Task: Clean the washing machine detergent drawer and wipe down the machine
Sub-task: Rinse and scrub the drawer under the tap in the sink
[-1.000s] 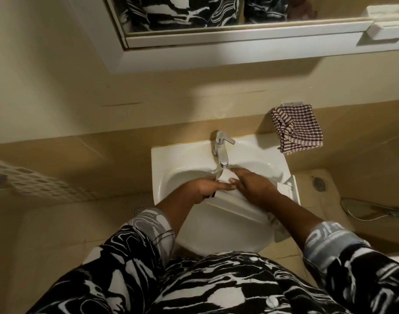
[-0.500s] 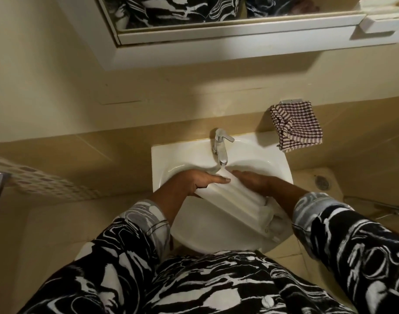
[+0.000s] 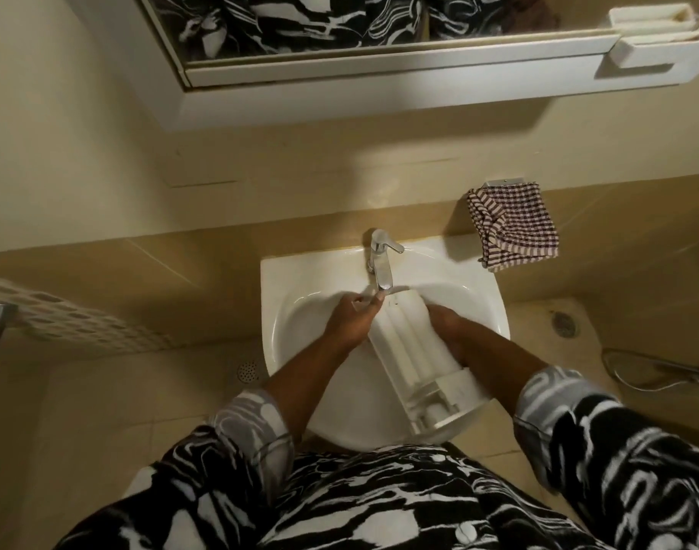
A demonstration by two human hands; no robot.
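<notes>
The white detergent drawer (image 3: 413,353) lies lengthwise in the white sink (image 3: 292,271), its far end under the chrome tap (image 3: 380,264) and its front panel over the near rim. My right hand (image 3: 449,327) grips the drawer's right side from beneath. My left hand (image 3: 353,315) rests on the drawer's left edge near the tap spout, fingers pinched together at the far corner. Whether water runs from the tap I cannot tell.
A checked cloth (image 3: 512,230) hangs on the wall right of the sink. A mirrored cabinet (image 3: 379,69) juts out above. A perforated white basket (image 3: 62,319) sits at the left. A shower hose (image 3: 657,371) lies on the tiled floor at the right.
The drawer has turned from lying across the basin to pointing lengthwise toward the tap. My right hand slid down its right side; my left hand stayed by the spout.
</notes>
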